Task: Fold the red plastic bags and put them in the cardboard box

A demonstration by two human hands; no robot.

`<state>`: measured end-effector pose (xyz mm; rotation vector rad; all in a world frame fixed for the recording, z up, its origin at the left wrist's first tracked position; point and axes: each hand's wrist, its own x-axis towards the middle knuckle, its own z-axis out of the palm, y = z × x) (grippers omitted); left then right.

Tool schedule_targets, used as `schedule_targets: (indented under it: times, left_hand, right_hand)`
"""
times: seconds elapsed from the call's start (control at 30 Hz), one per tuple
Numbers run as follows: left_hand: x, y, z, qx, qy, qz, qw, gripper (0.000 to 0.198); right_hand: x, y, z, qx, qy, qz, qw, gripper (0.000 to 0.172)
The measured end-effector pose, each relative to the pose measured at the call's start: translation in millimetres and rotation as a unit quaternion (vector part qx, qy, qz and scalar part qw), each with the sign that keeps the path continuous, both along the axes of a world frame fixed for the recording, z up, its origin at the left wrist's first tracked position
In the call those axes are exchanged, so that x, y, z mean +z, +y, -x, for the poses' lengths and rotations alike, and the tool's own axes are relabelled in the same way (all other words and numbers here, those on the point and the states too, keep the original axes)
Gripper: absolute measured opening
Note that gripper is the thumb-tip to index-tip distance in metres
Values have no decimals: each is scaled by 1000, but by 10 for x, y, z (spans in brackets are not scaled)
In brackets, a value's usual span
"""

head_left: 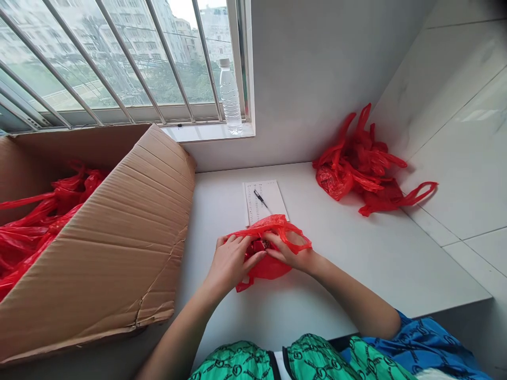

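A thin red plastic bag [273, 267] lies on the white table in front of me, its mouth spread between my hands. My left hand [232, 258] grips the bag's left rim, with the thumb reaching over the opening. On the other side, my right hand [287, 248] holds the right rim, and a handle loop lies over its wrist. Between the thumbs and fingers, small shiny red-and-dark wrapped pieces [259, 246] show inside the bag; their kind is too small to make out. Fingertips on both sides are partly hidden by the plastic.
Just beyond the bag lies a printed paper sheet [273, 192] with a pen [260, 198] on it. A cardboard box [119, 232] holding red bags [47, 221] stands at left. Several tied red bags [356, 163] are piled by the wall. A water bottle [230, 97] stands on the windowsill.
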<state>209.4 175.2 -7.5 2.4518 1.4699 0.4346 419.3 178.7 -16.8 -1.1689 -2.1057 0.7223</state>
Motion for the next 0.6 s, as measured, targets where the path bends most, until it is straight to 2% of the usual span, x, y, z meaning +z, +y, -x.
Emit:
schedule_targets:
  times: [0.1,0.2,0.33,0.43,0.6]
  left_hand:
    - [56,14,-27,10,-127,81,989,31]
    - [74,25,-16,13,-272,177,946,31]
    - [68,39,11,30,-413,265,871,34]
    - [71,35,1,30,-446,268,853,33]
    - [88,2,-21,9,-449,282,848,32]
  right_hand:
    - [34,-37,-34,32,3,19,999,20]
    - [33,-37,-37,33,90,104,990,25]
    - [3,39,-20,3,271,258,927,41]
    - [0,68,-2,15,322,305,896,36]
    - [4,57,5,5,352,296,888,26]
